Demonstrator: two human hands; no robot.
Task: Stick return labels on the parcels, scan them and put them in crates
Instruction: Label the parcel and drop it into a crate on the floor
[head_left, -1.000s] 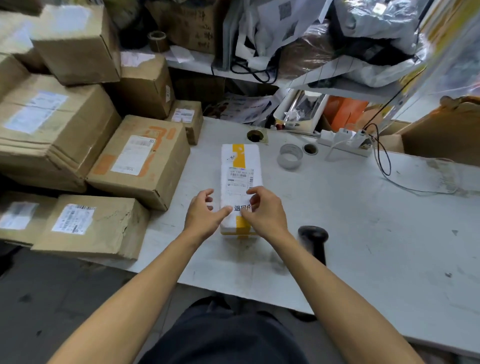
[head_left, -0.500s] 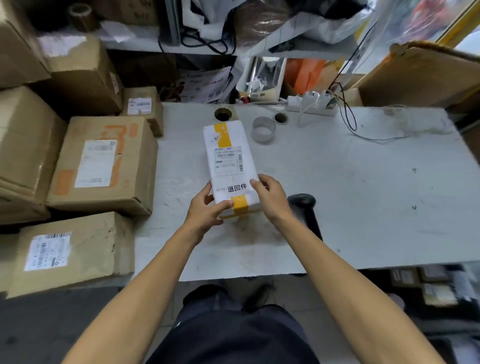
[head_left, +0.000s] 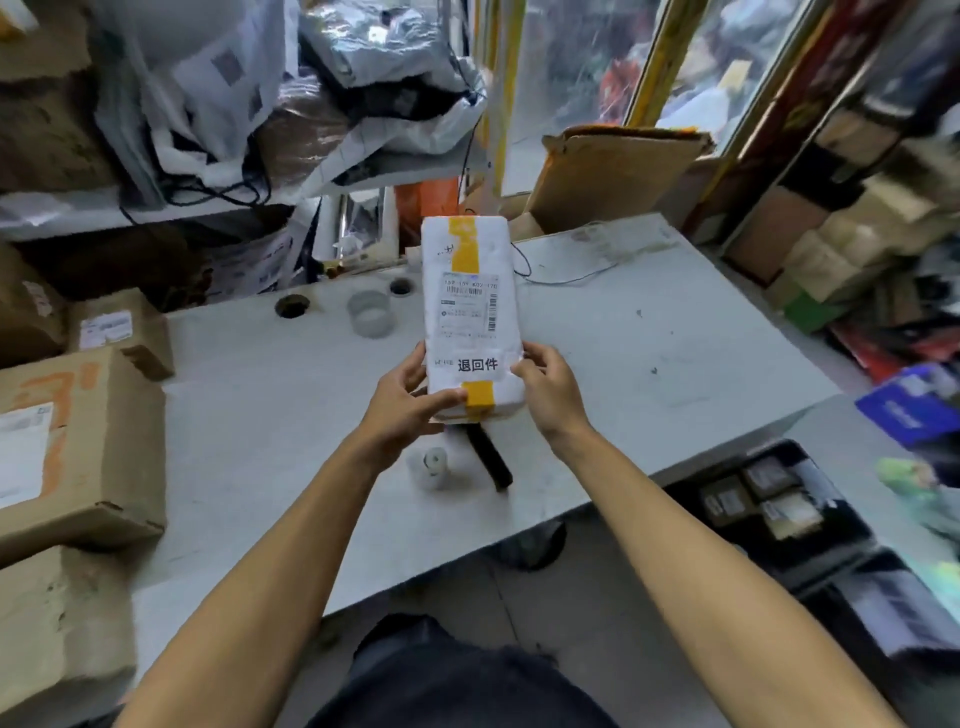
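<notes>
The white parcel (head_left: 470, 317) is held up in the air above the grey surface (head_left: 649, 364), with its long side pointing away from the person. It has a yellow tape strip along the middle, a shipping label with a barcode, and near the low end a white return label (head_left: 475, 365) with black characters. The grip is made by both hands at the near end of the parcel: the left hand (head_left: 402, 402) pinches the left edge, thumb on top near the yellow tape and fingers curled under, and the right hand (head_left: 548, 392) holds the right edge with its fingers curled around it. Just under the grip, a black scanner (head_left: 491, 457) lies on the surface, and beside it stands a small roll (head_left: 434, 462). Beyond the grip, a clear tape ring (head_left: 370, 312) sits on the surface. Far left of the grip are stacked cardboard boxes (head_left: 72, 441). Low to the right of the grip, a dark crate (head_left: 763, 499) on the floor holds small parcels.
</notes>
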